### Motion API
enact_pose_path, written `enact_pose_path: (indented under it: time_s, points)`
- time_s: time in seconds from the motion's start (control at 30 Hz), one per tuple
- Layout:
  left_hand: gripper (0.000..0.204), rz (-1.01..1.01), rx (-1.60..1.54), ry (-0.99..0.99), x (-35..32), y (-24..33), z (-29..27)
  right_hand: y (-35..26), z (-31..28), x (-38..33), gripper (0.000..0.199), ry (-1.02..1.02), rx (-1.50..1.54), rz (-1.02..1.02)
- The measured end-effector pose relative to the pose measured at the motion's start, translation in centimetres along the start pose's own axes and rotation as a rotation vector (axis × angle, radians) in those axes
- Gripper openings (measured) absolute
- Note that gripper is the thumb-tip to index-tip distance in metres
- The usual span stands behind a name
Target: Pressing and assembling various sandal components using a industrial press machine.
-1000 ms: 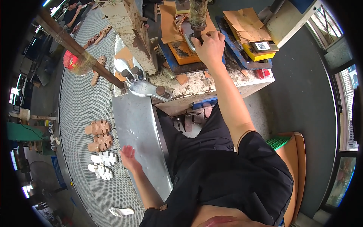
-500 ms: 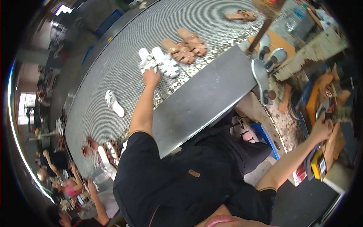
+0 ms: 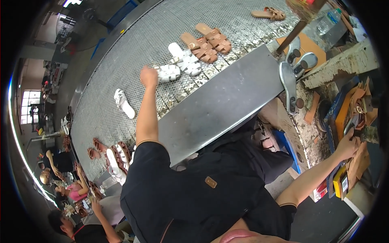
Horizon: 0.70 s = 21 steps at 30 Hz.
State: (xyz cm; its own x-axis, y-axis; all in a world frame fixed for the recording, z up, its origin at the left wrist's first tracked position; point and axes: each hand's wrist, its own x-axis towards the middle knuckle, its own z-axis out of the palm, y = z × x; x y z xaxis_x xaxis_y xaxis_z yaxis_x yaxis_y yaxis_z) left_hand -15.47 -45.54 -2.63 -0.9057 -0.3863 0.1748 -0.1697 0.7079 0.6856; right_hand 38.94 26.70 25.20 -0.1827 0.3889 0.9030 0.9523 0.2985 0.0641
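Big mesh conveyor belt [image 3: 121, 60] up top, brown sandals [image 3: 206, 42] riding on it. Left hand [image 3: 148, 76] is closed around a white sandal [image 3: 169, 73] lying on the mesh. Right hand [image 3: 347, 146] rests on the cluttered workbench [image 3: 308, 133], grip hard to tell.

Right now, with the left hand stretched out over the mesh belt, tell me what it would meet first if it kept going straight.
The left hand points up the mesh belt toward the white sandal right beside it; that sandal comes first, probably already touched, though contact is unclear.
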Motion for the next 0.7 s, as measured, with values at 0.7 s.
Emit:
enact_pose_path:
  time_s: [0.7]
  points:
    - [0.047,0.473,0.406,-0.479,-0.4,-10.9,-9.8,-10.1,-1.1,0.7,0.059,0.168,0.365,0.096]
